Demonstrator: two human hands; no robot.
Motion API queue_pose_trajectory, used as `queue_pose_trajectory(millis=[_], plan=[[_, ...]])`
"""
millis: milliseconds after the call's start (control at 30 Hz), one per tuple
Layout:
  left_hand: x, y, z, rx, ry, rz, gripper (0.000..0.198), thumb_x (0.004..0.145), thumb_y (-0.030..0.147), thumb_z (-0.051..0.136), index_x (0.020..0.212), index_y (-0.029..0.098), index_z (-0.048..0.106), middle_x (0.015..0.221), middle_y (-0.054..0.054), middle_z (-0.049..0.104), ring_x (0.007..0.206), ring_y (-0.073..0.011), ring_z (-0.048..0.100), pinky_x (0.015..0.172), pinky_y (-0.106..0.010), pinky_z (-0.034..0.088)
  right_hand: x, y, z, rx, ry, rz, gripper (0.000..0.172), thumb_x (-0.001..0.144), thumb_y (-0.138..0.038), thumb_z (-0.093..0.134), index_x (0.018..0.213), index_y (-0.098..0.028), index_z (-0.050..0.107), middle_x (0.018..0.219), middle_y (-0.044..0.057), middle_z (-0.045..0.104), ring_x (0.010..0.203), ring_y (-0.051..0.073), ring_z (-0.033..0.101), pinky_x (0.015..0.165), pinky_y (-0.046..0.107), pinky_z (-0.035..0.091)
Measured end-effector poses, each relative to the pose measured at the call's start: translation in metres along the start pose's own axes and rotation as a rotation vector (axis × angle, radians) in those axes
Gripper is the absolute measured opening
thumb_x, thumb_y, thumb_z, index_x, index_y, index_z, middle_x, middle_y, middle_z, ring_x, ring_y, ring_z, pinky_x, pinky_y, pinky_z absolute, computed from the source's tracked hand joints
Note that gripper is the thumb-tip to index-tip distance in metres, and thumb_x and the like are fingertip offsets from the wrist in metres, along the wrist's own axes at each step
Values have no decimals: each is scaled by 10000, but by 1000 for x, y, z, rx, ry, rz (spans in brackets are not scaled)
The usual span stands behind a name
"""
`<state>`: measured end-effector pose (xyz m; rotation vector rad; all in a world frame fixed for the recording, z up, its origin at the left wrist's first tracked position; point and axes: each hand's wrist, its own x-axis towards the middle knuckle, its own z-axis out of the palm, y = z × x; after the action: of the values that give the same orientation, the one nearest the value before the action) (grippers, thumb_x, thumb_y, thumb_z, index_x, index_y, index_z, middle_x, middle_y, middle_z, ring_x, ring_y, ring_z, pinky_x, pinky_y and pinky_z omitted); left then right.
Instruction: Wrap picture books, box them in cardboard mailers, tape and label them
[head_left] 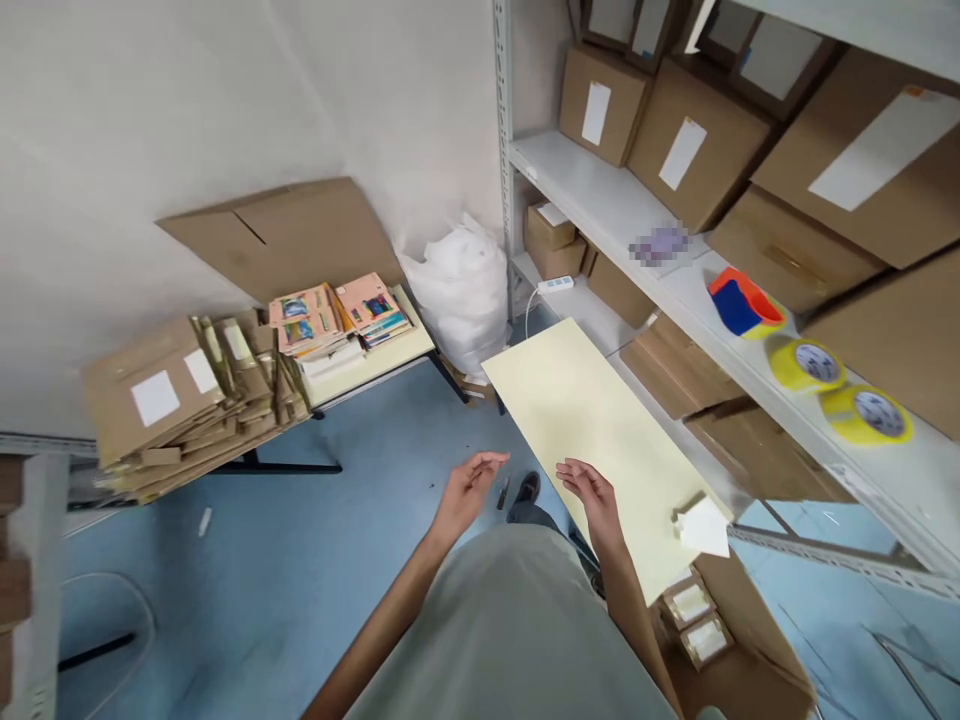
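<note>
Nearby, a table (600, 410) flanks the hands (598, 497); cartons (716, 165) crowd shelves (574, 170).

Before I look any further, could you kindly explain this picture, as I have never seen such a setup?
There is no machine: these are a person's bare hands, seen from a camera worn on the head, looking forward and down. The left hand and right hand are raised before the body; neither appears to hold anything. Beside the right hand is a pale yellow table with white paper-like pieces on it. The shelf beyond holds cartons and yellow tape rolls.
</note>
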<state>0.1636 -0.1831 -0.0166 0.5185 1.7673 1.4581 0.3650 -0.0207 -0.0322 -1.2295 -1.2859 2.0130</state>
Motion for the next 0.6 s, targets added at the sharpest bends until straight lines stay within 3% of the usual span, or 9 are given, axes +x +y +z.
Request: queue_pose_trajectory(millis=[167, 367, 467, 600], plan=[[50, 18, -23, -1, 102, -20, 603, 951, 789, 740, 1143, 224, 827, 1286, -159, 866, 1299, -353, 799, 1227, -543, 576, 60, -28, 24, -36, -88, 48, 681, 807, -832, 922, 1125, -232, 871, 1211, 162, 885, 1181, 365, 837, 1154, 570, 630], [90, 23, -53, 3, 164, -40, 596, 978, 786, 710, 1146, 227, 832, 1285, -147, 865, 1262, -335, 808, 1167, -504, 614, 117, -54, 64, -123, -155, 81, 708, 792, -860, 914, 1132, -240, 870, 1205, 159, 888, 1189, 370, 832, 1169, 586, 615], [118, 21, -86, -2, 217, -10, 597, 990, 787, 700, 1140, 226, 835, 1309, -150, 858, 1269, -331, 802, 1152, -488, 623, 141, -64, 97, -163, -168, 89, 699, 789, -850, 921, 1130, -242, 868, 1203, 155, 888, 1187, 368, 833, 1166, 586, 616], [172, 14, -148, 6, 271, 27, 667, 950, 851, 705, 1113, 217, 836, 1291, -161, 860, 1230, -347, 811, 1127, -500, 642, 167, -73, 154, -200, -148, 77, 655, 833, -811, 911, 1156, -243, 866, 1229, 148, 882, 1204, 354, 827, 1174, 571, 615]])
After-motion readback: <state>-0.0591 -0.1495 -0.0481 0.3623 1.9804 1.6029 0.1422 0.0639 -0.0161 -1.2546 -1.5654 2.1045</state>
